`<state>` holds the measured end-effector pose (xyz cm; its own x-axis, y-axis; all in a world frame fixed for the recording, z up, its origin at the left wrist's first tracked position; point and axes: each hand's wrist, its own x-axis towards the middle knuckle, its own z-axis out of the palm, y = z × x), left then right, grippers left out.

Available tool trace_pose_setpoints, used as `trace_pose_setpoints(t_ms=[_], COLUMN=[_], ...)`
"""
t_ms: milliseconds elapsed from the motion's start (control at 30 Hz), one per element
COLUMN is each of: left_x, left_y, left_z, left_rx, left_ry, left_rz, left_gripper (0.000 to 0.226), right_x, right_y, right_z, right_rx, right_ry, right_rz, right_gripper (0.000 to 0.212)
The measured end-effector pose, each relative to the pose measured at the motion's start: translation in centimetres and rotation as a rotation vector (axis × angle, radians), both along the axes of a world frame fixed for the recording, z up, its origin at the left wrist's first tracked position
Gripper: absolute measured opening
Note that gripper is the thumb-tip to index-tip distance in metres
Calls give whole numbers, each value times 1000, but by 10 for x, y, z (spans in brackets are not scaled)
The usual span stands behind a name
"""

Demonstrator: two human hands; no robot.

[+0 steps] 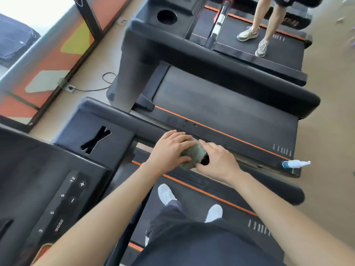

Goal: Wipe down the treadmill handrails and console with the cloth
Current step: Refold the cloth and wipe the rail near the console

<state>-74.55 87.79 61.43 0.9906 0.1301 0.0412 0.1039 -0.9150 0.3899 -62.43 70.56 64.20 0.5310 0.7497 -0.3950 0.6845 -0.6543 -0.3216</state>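
Note:
A grey-green cloth is wrapped around the black right handrail of my treadmill. My left hand grips the cloth from the left, fingers curled over its top. My right hand holds the cloth's right end, with the thumb below and the fingers over it. The console with speed buttons and a MODE label lies at the lower left. Part of the cloth is hidden under both hands.
A white spray bottle lies on the neighbouring treadmill's side rail at the right. That treadmill's belt and thick handrail fill the middle. Another person's legs stand on a third treadmill at the top. A power cord crosses the floor.

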Motion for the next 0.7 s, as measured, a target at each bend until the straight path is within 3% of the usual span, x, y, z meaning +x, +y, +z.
trace_pose_setpoints(t_ms=[600,700], left_x=[88,101], left_y=[-227,-259], left_z=[-15,-16], left_rx=[-42,-35], left_ry=[-81,-110], left_rz=[-45,-69], left_gripper=[60,57], right_x=[59,63], right_y=[-240,-272], right_z=[-23,-26], right_rx=[196,246], right_ry=[-139,-61], right_rz=[-192,-310], right_gripper=[72,73])
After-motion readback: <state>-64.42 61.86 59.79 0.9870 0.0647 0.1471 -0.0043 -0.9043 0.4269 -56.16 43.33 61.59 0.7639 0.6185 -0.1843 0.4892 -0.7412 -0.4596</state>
